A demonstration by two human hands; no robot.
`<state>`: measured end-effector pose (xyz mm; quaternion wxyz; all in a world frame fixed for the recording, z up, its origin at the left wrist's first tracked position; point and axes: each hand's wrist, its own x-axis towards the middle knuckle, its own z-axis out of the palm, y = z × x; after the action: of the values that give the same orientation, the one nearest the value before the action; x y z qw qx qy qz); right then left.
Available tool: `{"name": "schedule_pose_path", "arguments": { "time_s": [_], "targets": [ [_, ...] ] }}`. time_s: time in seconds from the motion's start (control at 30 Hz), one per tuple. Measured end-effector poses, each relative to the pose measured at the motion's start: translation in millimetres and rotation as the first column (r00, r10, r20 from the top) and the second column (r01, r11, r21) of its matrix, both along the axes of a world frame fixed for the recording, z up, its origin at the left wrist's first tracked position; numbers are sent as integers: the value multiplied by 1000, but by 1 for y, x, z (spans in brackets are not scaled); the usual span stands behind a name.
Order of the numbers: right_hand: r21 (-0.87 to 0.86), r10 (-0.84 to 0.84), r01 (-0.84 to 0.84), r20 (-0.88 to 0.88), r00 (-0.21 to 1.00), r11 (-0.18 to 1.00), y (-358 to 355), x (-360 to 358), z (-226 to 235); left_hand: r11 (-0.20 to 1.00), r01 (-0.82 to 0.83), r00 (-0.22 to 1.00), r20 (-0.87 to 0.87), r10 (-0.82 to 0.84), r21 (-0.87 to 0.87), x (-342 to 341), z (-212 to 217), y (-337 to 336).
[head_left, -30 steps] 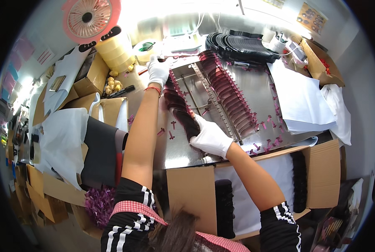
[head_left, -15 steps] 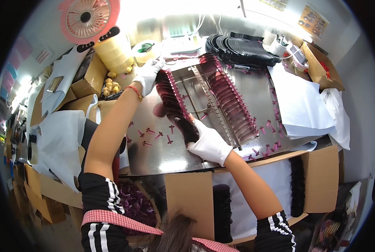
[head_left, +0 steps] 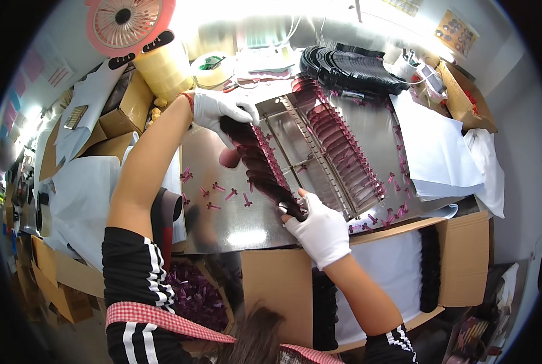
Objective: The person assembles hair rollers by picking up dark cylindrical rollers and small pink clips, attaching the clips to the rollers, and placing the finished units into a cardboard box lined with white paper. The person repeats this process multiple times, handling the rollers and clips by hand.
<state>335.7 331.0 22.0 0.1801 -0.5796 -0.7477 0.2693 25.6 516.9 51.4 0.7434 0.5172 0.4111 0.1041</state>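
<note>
A long row of dark tinted lenses [head_left: 260, 167], edged with small purple plastic stubs, is gripped at both ends. My left hand [head_left: 222, 114], in a white glove, closes round its far end. At its near end my right hand [head_left: 319, 233], also white-gloved, has thumb and fingers wrapped round the last lenses. Just right of this row is a metal rack [head_left: 295, 118] with long thin bars. A second row of purple-tinted lenses [head_left: 341, 145] stands along the rack's right side. One reddish round lens [head_left: 229, 158] shows beside the held row.
Loose purple T-shaped plastic pieces [head_left: 231, 194] lie scattered on the metal table [head_left: 222, 227]. Black curved stacked pieces [head_left: 350, 70] stand behind. White sheets [head_left: 434, 158] cover the right side. An open carton [head_left: 465, 261] and a box of purple pieces [head_left: 195, 297] sit below the near edge.
Both hands have shifted right and the right hand also nearer, taking the held lens row along. The left hand now curls further over the far end. The rack sits slightly farther right.
</note>
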Motion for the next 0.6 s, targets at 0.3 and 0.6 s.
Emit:
{"name": "schedule_pose_path", "arguments": {
  "time_s": [0.3,0.6],
  "targets": [
    [365,14,60,-197,980,929,-5,-5,-28,976,20,999,33,-28,217,30,-3,-70],
    [248,99,-21,-305,947,969,1,-2,-30,990,91,995,-54,-86,107,83,9,-136]
  ]
}}
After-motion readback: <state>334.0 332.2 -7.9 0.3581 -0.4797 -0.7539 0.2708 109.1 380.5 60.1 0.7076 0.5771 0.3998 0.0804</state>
